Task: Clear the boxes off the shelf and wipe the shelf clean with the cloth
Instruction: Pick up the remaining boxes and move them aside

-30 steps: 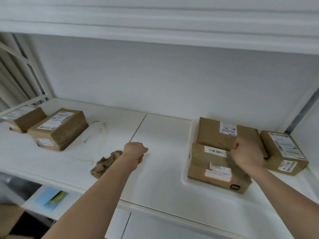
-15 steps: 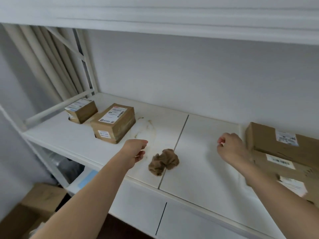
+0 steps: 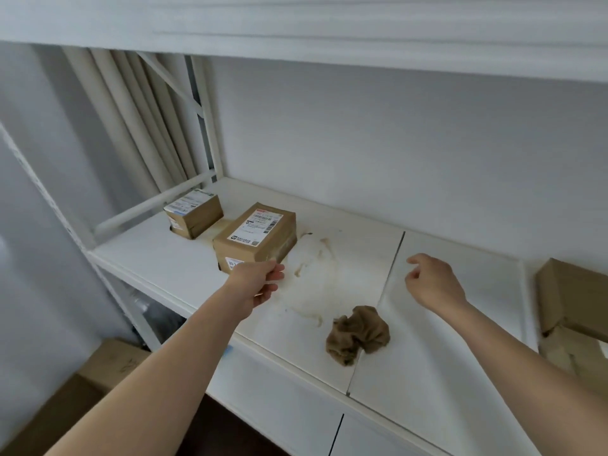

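Since the left hand (image 3: pixel 256 284) is only just reaching the front corner of the nearer box (image 3: pixel 255 240), grip open and holding nothing, a sloppy grab could shove it along the shelf (image 3: pixel 427 340) into the second box (image 3: pixel 192 213) by the left end. Right hand (image 3: pixel 431 284) hangs loose and empty; the cloth (image 3: pixel 357 334) sits crumpled by the front edge.

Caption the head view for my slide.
Left hand reaches the nearer box on a stained shelf; cloth lies crumpled, untouched.

One head-worn wide-angle view looks forward and down, close over the shelf (image 3: pixel 184 264).
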Demonstrator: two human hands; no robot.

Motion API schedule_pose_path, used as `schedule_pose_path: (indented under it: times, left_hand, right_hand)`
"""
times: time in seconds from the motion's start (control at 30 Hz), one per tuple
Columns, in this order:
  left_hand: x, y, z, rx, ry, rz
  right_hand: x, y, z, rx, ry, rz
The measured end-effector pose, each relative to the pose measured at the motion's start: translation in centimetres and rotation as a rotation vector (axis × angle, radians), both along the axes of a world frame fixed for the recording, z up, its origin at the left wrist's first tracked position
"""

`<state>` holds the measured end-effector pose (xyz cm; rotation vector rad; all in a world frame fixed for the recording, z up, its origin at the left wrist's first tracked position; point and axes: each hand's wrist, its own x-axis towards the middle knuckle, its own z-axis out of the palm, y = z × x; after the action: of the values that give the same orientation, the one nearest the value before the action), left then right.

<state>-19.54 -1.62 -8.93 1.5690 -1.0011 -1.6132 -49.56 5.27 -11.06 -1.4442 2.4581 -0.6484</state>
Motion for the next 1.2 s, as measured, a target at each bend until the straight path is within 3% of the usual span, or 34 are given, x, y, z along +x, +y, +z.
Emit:
schedule_pose_path:
  times: [0.23,0.4,0.57,0.8,1.2]
  left_hand:
    - [2.9,-3.9,3.4,-0.090,-0.038,0.181]
    - [3.9,-6.7,3.3,-0.067,-0.035,0.274]
    - [4.7,-10.2,3.4,-0.090,-0.031,0.303]
    - [7.3,-15.6,1.8,-0.122,-0.196,0.117]
    - [9.8,-21.1,-0.8,-0.001,-0.127,-0.155]
  right_hand:
    - [3.0,-6.2,1.1,0.083,-0.135,0.226]
    - [5.4,-8.5,1.2,0.230,-0.550,0.318]
    - [6.8,-10.9,0.7,0.248,-0.581,0.308]
    - [10.3,-13.5,-0.2,0.236,-0.662,0.206]
    - [17.7,-16.8,-1.4,0.165,-0.829,0.093]
